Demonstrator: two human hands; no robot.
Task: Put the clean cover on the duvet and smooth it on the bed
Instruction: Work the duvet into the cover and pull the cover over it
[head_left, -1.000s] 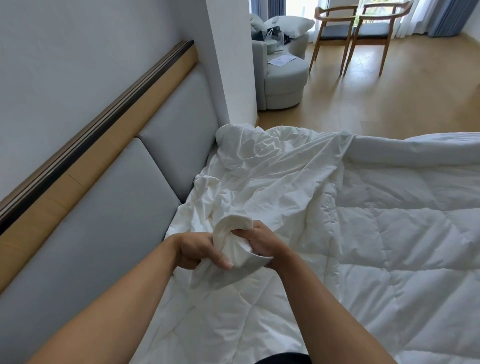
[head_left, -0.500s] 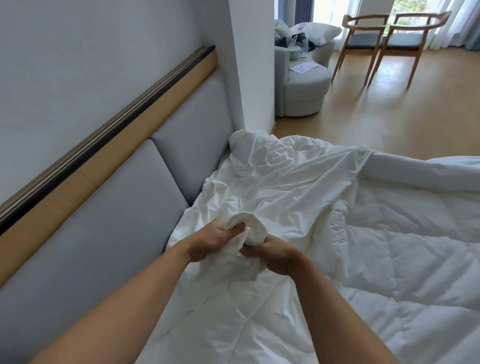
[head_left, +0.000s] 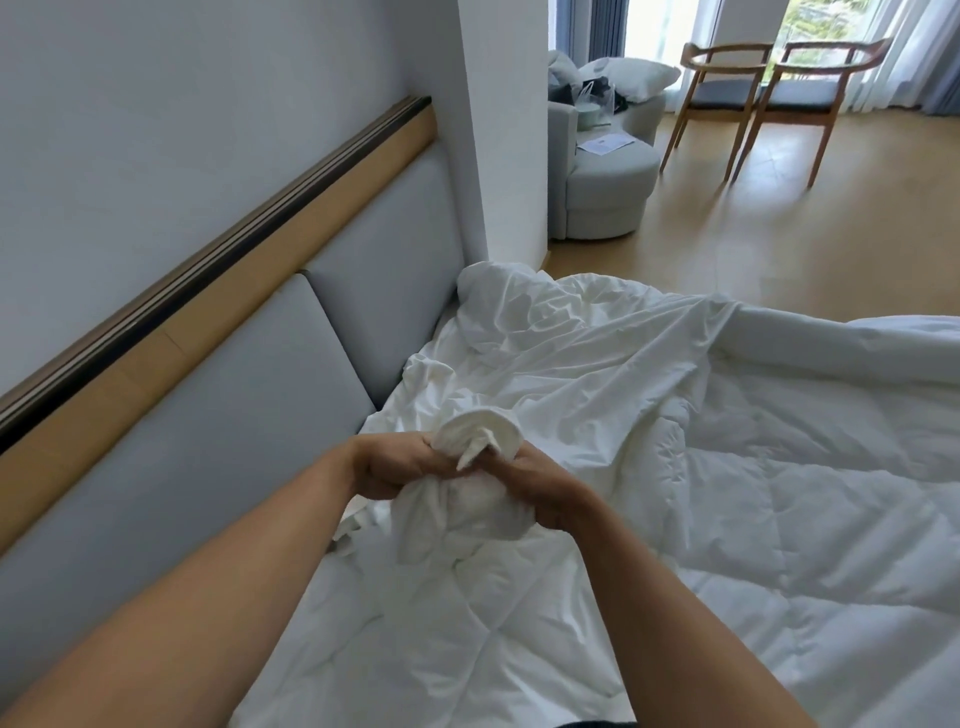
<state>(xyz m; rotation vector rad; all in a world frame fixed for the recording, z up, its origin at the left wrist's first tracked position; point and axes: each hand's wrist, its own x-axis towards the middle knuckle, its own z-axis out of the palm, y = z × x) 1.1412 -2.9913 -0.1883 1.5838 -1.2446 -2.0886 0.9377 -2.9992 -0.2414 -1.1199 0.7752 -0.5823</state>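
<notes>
Nearest: two bare forearms come in from below and meet over the head end of the bed.

Left hand (head_left: 387, 470): fingers curled round a bunched wad of white fabric from the headboard side. Right hand (head_left: 540, 486): curled round the same wad from the opposite side. Both grips are pressed tight on cloth, knuckles close together. A rounded corner (head_left: 478, 434) of fabric pokes up between them, with a small flap folded at its face. Cannot tell whether the wad is duvet alone or duvet already caught inside cover.

Under and right of the hands: quilted duvet (head_left: 779, 519), spread across the bed and running off right.

Beyond the hands: the smoother, creased cover (head_left: 571, 364), lying crumpled beside the headboard (head_left: 208, 441). Its long axis runs away from the grip toward the far bed corner by the white pillar (head_left: 498, 130).

Judgement: a corner is being seated. The next move likely draws the cover back from that far side. The left hand sits nearer the headboard edge, the right nearer the duvet body.

Far: grey armchair (head_left: 608, 176) with a pillow (head_left: 634, 78), and two wooden chairs (head_left: 727, 88) by the window.
</notes>
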